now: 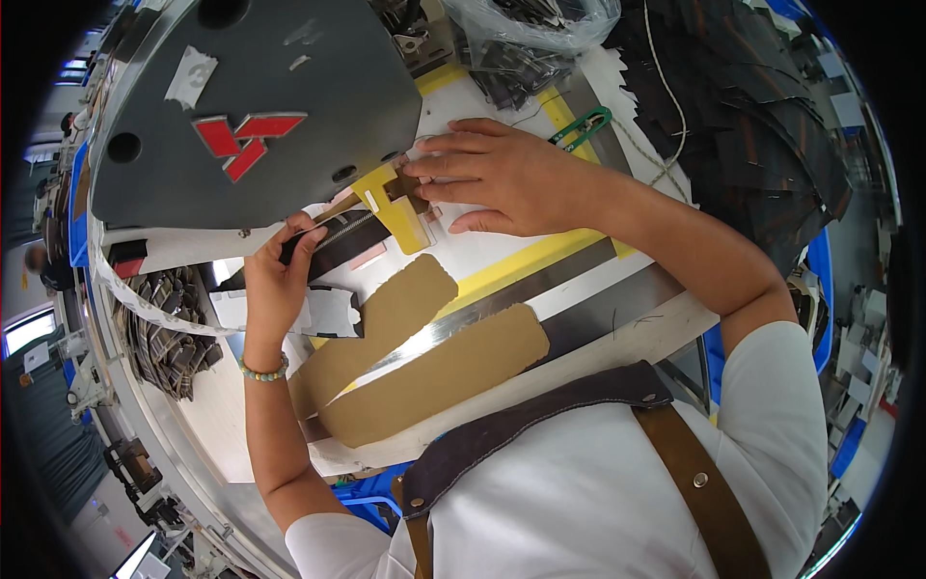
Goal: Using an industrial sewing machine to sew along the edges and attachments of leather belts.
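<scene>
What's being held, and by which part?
Zipper strip: near its left end, pinched between the left hand's thumb and fingers. Right hand is spread beside the yellow guide, with no grip visible.

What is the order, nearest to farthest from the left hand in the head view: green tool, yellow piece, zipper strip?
From the left hand:
1. Zipper strip, held in it.
2. Yellow piece, just to its right.
3. Green tool, much farther right.

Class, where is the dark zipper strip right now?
In the head view, left of centre, the dark zipper strip runs from the left hand toward the yellow plate.
</scene>
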A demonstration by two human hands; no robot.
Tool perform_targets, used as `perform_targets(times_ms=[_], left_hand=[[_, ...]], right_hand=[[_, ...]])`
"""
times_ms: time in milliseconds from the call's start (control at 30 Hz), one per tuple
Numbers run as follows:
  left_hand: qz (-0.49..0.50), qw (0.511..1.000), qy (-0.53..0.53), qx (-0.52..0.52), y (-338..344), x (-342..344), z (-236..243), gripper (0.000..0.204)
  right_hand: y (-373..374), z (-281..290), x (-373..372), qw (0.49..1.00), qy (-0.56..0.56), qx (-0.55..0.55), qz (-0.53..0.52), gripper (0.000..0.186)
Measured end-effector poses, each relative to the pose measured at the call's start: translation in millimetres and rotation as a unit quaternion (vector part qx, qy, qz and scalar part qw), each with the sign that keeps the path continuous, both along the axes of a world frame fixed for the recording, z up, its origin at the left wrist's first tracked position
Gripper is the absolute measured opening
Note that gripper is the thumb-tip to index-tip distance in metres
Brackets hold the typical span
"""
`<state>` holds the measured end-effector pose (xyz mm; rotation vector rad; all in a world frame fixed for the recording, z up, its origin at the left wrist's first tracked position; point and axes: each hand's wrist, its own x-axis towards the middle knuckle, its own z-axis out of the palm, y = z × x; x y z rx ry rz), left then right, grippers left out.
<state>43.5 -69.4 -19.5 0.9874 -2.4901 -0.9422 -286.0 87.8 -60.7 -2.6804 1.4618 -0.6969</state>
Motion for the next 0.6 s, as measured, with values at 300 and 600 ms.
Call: perform_targets(times_ms=[300,600], left_hand=[[0.052,0.995,-0.014,0.087,-2,-20,0,0.024],[0.113,0.992,0.006,0.052,12,-36,-13,0.025]], right_hand=[[4,11,-5,0.987,-0.154,-0.041,-0.038,0.028],[3,12,-4,0.997,-0.074,0.001,0.025,0.037]])
